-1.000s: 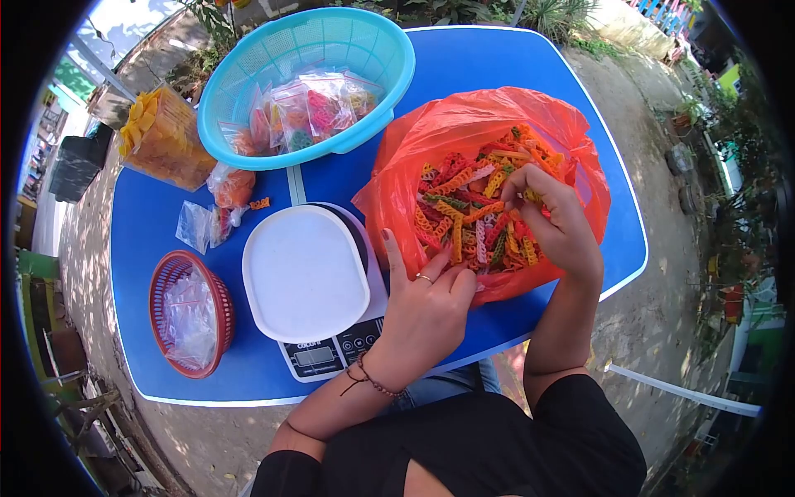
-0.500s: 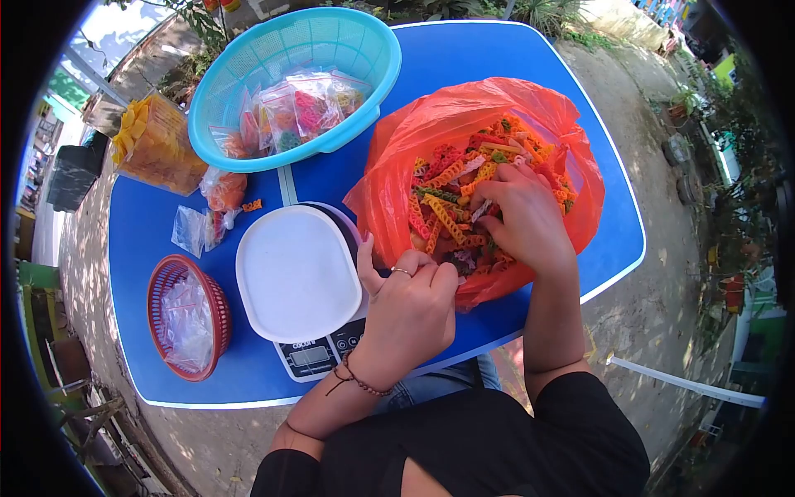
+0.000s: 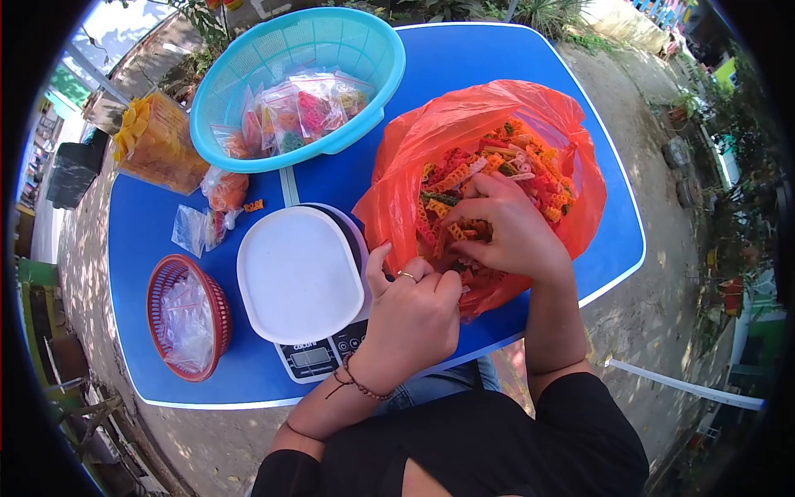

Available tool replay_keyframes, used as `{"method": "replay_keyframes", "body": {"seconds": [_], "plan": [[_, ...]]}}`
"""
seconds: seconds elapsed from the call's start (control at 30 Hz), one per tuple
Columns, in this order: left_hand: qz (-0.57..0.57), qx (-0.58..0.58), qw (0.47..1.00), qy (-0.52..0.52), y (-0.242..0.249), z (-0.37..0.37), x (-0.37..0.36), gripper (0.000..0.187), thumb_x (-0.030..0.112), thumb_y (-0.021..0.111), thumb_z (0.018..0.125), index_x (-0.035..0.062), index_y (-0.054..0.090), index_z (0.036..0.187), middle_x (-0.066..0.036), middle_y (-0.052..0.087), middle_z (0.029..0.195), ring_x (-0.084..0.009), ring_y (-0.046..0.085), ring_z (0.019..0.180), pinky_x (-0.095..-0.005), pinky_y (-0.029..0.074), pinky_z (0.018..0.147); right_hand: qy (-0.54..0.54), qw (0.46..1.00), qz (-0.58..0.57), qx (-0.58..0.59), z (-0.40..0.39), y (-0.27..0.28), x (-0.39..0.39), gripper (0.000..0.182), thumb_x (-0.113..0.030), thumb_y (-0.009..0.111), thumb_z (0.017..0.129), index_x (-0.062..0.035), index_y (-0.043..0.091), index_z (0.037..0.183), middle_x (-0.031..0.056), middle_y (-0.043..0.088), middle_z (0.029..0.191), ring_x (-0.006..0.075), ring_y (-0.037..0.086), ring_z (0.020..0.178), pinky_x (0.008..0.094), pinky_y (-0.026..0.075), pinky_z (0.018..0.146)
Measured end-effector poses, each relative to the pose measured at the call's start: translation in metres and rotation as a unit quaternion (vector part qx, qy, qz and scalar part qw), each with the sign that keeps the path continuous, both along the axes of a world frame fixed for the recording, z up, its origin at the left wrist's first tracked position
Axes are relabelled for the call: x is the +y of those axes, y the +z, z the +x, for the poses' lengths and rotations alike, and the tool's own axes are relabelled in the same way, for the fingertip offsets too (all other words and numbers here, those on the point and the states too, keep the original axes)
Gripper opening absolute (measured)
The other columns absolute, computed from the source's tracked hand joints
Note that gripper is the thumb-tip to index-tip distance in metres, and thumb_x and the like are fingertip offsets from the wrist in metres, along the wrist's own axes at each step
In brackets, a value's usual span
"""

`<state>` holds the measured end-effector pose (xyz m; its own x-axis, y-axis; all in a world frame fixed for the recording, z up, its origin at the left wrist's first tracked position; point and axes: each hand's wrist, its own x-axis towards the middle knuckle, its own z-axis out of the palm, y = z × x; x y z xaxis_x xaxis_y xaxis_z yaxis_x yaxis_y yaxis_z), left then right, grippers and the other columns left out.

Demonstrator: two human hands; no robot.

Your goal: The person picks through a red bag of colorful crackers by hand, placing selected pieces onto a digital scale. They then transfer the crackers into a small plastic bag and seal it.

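A red plastic bag (image 3: 387, 170) stands open on the blue table, filled with colourful ridged, ladder-shaped crackers (image 3: 551, 178). Inside its mouth, my right hand (image 3: 512, 228) curls over the crackers, with some pieces showing between thumb and fingers. My left hand (image 3: 418, 319) is at the bag's near left rim, its thumb side over the opening. Its little finger sticks out while the other fingers bend in a pinch; what they hold is hidden. Left of that hand is a kitchen scale (image 3: 310, 356) with a white tray (image 3: 300, 273) on top.
A turquoise basket (image 3: 352, 141) holds several filled zip bags (image 3: 310, 112). Clear empty bags (image 3: 186, 319) lie in a small red basket (image 3: 217, 306). A pack of yellow chips (image 3: 161, 145), small filled bags (image 3: 225, 190) and a loose orange cracker (image 3: 253, 205) are on the table's left.
My right hand has moved left and slightly nearer to my left hand, over the crackers. The bag's near edge has shifted a little. My left hand has barely moved.
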<state>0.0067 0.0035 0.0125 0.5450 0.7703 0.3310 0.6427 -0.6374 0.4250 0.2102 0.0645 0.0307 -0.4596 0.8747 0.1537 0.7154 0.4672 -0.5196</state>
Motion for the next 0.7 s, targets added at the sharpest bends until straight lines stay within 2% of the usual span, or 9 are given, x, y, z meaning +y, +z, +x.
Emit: {"method": "replay_keyframes", "body": {"seconds": [0.1, 0.2, 0.3, 0.4, 0.5, 0.6, 0.7], "plan": [[0.000, -0.001, 1.000, 0.002, 0.000, 0.001, -0.001, 0.006, 0.009, 0.066, 0.076, 0.0085, 0.062, 0.082, -0.006, 0.066, 0.070, -0.0234, 0.066, 0.086, -0.0590, 0.023, 0.112, -0.036, 0.999, 0.024, -0.016, -0.007, -0.012, -0.001, 0.031, -0.008, 0.082, 0.070, -0.0090, 0.076, 0.100, 0.0115, 0.059, 0.096, 0.0330, 0.059, 0.098, 0.0462, 0.048, 0.090], [0.002, -0.008, 1.000, 0.004, -0.001, 0.001, -0.001, 0.007, 0.009, 0.066, 0.076, 0.0088, 0.063, 0.082, -0.006, 0.067, 0.071, -0.0233, 0.066, 0.086, -0.0590, 0.023, 0.112, -0.089, 0.995, 0.045, -0.027, 0.000, -0.010, 0.000, 0.031, -0.006, 0.082, 0.069, -0.0082, 0.076, 0.099, 0.0122, 0.059, 0.097, 0.0340, 0.060, 0.101, 0.0457, 0.049, 0.090], [0.011, -0.011, 1.000, 0.004, -0.001, 0.001, -0.001, 0.005, 0.010, 0.066, 0.077, 0.0086, 0.064, 0.082, -0.006, 0.066, 0.070, -0.0221, 0.066, 0.085, -0.0588, 0.022, 0.112, -0.138, 0.987, 0.057, -0.053, 0.007, -0.004, 0.001, 0.025, -0.004, 0.076, 0.073, -0.0080, 0.077, 0.098, 0.0134, 0.061, 0.098, 0.0337, 0.060, 0.103, 0.0464, 0.051, 0.090], [0.015, -0.015, 1.000, 0.005, -0.002, 0.001, -0.001, 0.005, 0.011, 0.066, 0.078, 0.0083, 0.065, 0.083, -0.006, 0.067, 0.071, -0.0216, 0.066, 0.085, -0.0588, 0.022, 0.111, -0.150, 0.983, 0.098, -0.034, 0.015, -0.006, 0.003, 0.022, 0.001, 0.072, 0.075, -0.0064, 0.076, 0.096, 0.0142, 0.061, 0.096, 0.0337, 0.063, 0.098, 0.0452, 0.053, 0.085], [0.015, -0.014, 1.000, 0.006, -0.005, 0.002, -0.001, 0.005, 0.011, 0.066, 0.079, 0.0081, 0.065, 0.083, -0.006, 0.067, 0.072, -0.0218, 0.066, 0.086, -0.0594, 0.022, 0.112, -0.221, 0.968, 0.116, -0.032, 0.017, -0.007, 0.004, 0.020, 0.003, 0.070, 0.075, -0.0050, 0.075, 0.093, 0.0140, 0.061, 0.093, 0.0338, 0.064, 0.090, 0.0447, 0.054, 0.079], [0.002, -0.007, 1.000, -0.001, -0.006, 0.003, -0.001, 0.004, 0.010, 0.066, 0.079, 0.0081, 0.065, 0.083, -0.006, 0.068, 0.073, -0.0221, 0.067, 0.090, -0.0603, 0.021, 0.113, -0.215, 0.970, 0.112, 0.027, 0.025, -0.006, 0.003, 0.018, 0.003, 0.069, 0.075, -0.0048, 0.074, 0.090, 0.0131, 0.060, 0.093, 0.0335, 0.064, 0.084, 0.0446, 0.054, 0.074], [-0.003, -0.015, 1.000, 0.000, -0.008, 0.003, -0.001, 0.004, 0.010, 0.066, 0.079, 0.0079, 0.065, 0.083, -0.007, 0.070, 0.077, -0.0231, 0.069, 0.096, -0.0613, 0.020, 0.114, -0.177, 0.982, 0.052, 0.045, 0.026, -0.004, 0.001, 0.017, 0.001, 0.071, 0.074, -0.0051, 0.075, 0.090, 0.0121, 0.060, 0.092, 0.0323, 0.064, 0.090, 0.0460, 0.053, 0.082]]}}
